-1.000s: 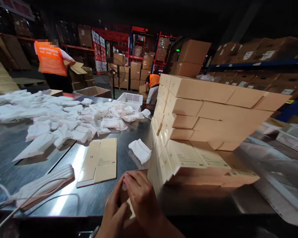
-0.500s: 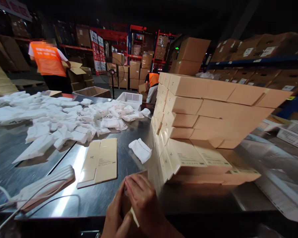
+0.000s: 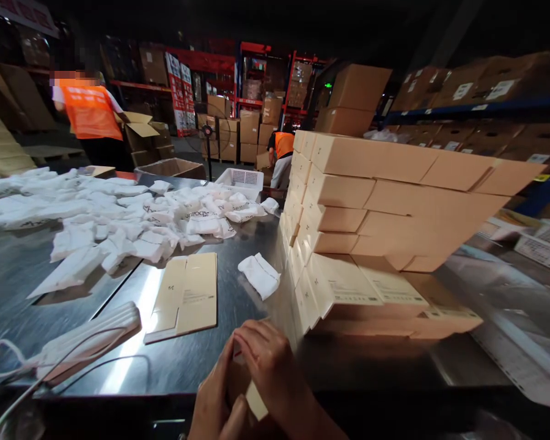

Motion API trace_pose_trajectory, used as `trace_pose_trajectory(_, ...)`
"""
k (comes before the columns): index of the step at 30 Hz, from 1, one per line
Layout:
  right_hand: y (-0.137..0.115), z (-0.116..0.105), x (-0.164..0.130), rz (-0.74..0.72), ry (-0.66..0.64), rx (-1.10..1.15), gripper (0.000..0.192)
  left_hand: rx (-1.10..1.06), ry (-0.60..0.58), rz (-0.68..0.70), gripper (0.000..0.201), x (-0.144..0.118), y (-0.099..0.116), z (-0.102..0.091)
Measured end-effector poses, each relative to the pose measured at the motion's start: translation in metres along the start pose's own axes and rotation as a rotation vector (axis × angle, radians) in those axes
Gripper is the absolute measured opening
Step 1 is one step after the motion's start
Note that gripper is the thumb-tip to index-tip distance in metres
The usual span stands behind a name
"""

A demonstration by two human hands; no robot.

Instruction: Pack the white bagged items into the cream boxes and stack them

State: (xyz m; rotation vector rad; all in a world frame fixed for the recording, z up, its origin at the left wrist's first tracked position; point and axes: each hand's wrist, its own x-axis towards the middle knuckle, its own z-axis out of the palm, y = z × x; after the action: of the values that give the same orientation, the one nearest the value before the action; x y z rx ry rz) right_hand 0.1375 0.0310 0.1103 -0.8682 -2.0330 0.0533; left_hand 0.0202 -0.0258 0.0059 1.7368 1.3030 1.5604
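Observation:
Both my hands are wrapped around a small tan cardboard box (image 3: 256, 401) at the table's front edge. My left hand (image 3: 217, 391) grips its left side, thumb low on the near part. My right hand (image 3: 270, 360) curls over its top and right side, fingertips meeting those of the left. Most of the box is hidden behind my fingers. Just beyond lies one white soft packet (image 3: 259, 275) on the metal table (image 3: 183, 366). Flattened tan cartons (image 3: 197, 293) lie in a small pile to the left of it.
A tall stack of tan boxes (image 3: 394, 195) stands at the right. White packets (image 3: 119, 214) are heaped at the back left. A white power strip (image 3: 91, 336) with cables lies at the front left. Two people in orange vests (image 3: 87, 110) stand beyond the table.
My right hand has shifted slightly over the box, and more of the box's pale panel shows between my hands. The view has moved a little.

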Motion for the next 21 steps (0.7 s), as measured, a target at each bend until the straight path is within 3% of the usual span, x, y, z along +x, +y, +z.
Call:
trace_pose_trajectory(4, 0.004, 0.001, -0.002, 0.044, -0.081, -0.035, 0.032, 0.012, -0.009, 0.005, 0.064, -0.006, -0.008, 0.001)
trace_pose_trajectory(8, 0.011, 0.0, -0.005, 0.089, -0.197, 0.071, 0.018, -0.004, -0.019, -0.016, 0.065, -0.011, -0.017, 0.002)
trace_pose_trajectory(17, 0.013, 0.001, -0.005, 0.09, -0.209, 0.17, 0.013, -0.005, -0.023, -0.058, 0.063, -0.015, -0.023, -0.002)
trace_pose_trajectory(21, 0.013, 0.003, -0.007, 0.036, -0.18, 0.105, 0.017, -0.006, -0.03, -0.033, 0.063, -0.014, -0.024, -0.004)
